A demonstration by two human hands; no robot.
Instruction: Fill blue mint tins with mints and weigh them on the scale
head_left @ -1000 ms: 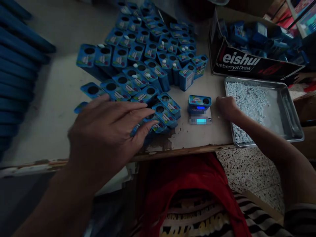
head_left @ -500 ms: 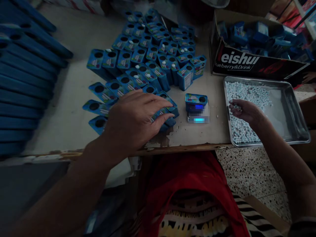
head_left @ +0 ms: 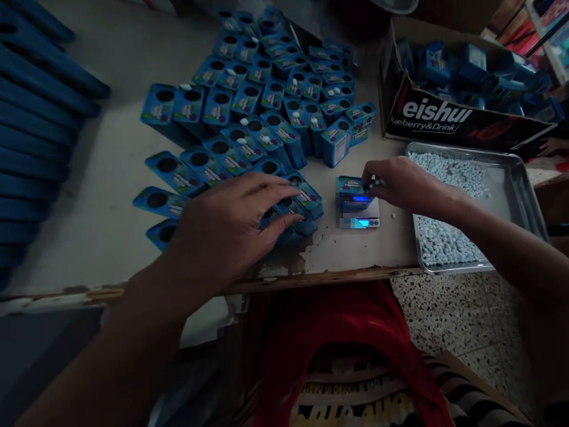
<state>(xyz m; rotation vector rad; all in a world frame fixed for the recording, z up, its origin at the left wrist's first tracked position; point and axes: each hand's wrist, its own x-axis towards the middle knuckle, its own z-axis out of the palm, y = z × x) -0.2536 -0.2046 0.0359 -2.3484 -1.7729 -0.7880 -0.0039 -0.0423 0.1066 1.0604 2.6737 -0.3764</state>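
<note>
Right hand (head_left: pixel 402 181) curled, I am holding white pellets (head_left: pixel 377 182) at the top of a blue rectangular box (head_left: pixel 349 185) on a white scale (head_left: pixel 374 212) near the front edge of the worktop (head_left: pixel 360 252); my left hand (head_left: pixel 235 216) is arching over more blue boxes (head_left: pixel 309 193), whether gripping I cannot tell.

The scene is dim, with heavy shade in the lower corners and along the left forearm (head_left: pixel 120 338). Softer, paler light reaches the table (head_left: pixel 111 196) and catches the rim of the metal tray (head_left: pixel 457 270). The strongest spot is the scale's display (head_left: pixel 364 223) — a cyan glow, partly hidden by blocky pixels — with a blue glow on the box (head_left: pixel 349 202) above it. At far left, the boxes (head_left: pixel 38 154) look smeared and stretched; the left hand (head_left: pixel 224 216) is slightly soft.
</note>
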